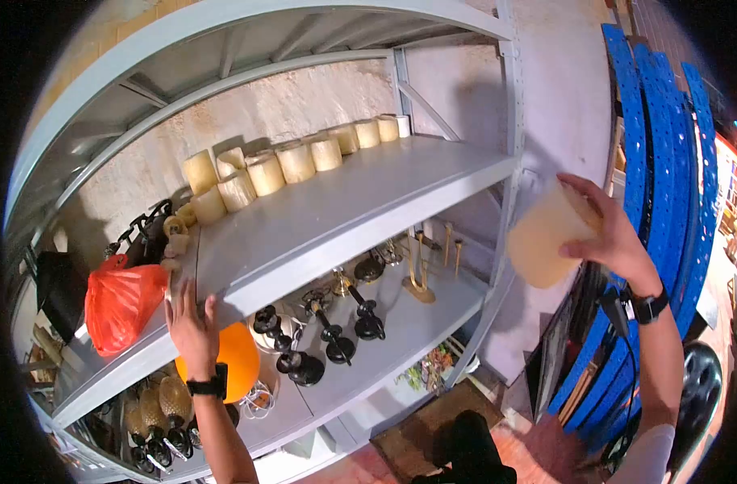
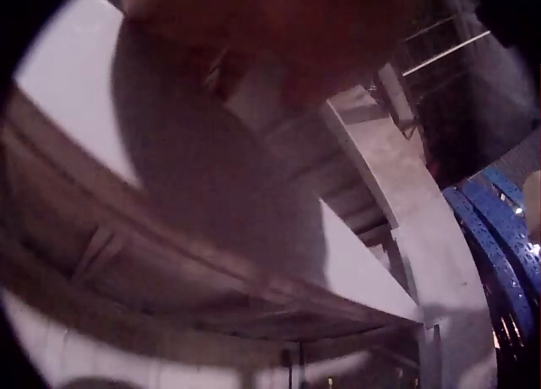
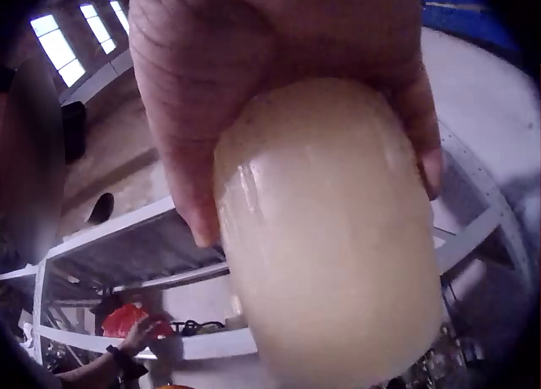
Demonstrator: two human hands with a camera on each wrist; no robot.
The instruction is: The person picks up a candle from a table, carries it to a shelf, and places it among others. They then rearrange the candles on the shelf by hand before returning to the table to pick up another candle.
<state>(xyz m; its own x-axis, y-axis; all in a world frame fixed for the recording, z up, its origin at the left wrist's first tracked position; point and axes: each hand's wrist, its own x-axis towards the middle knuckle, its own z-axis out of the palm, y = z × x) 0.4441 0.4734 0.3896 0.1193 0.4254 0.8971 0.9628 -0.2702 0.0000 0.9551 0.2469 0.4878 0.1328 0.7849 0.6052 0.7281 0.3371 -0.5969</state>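
A thick cream pillar candle [image 1: 547, 238] is held in the air by my right hand [image 1: 614, 234], to the right of the shelf rack. In the right wrist view the candle [image 3: 330, 237] fills the middle, with thumb and fingers gripping it from opposite sides. My left hand [image 1: 194, 335] rests at the front edge of the upper shelf, fingers fairly straight, beside a knotted red plastic bag [image 1: 125, 302]. Along the back of that shelf stands a row of similar candles [image 1: 296, 163], some with hollowed tops. The left wrist view is dark and shows mostly shelf metal.
On the lower shelf stand black candlesticks [image 1: 332, 343], an orange ball-shaped object [image 1: 238, 363] and amber glass pieces [image 1: 175, 399]. A grey upright post [image 1: 509, 105] bounds the rack on the right. Blue perforated metal strips [image 1: 667, 161] lean beyond my right hand.
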